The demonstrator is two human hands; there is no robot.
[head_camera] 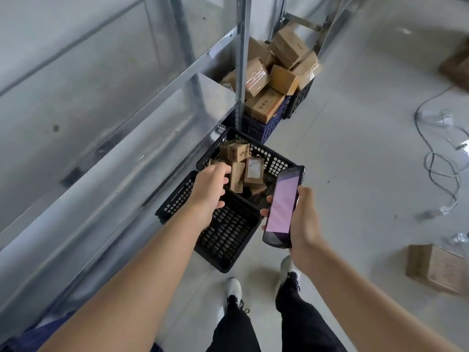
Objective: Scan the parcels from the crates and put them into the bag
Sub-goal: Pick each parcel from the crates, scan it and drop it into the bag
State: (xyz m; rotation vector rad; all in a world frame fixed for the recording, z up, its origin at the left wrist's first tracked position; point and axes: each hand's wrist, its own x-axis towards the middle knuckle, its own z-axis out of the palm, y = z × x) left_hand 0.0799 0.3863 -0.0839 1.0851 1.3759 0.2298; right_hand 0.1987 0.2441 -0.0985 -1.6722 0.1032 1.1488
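The left hand point(212, 191), fingers loose and holding nothing, reaches over the black crate point(276, 161) where small, stiff, light-looking boxes point(250, 168) lie, best grabbed by their sides, while the right hand point(303, 219) grips the scanner point(281, 207).

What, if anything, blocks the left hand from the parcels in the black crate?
Nothing visible does. The left hand hovers empty over the near rim of the black crate, and the parcels lie uncovered just beyond its fingers. The right hand holds the scanner off to the side.

shelf point(142, 128) crowds crate point(276, 161) leftward; top open.
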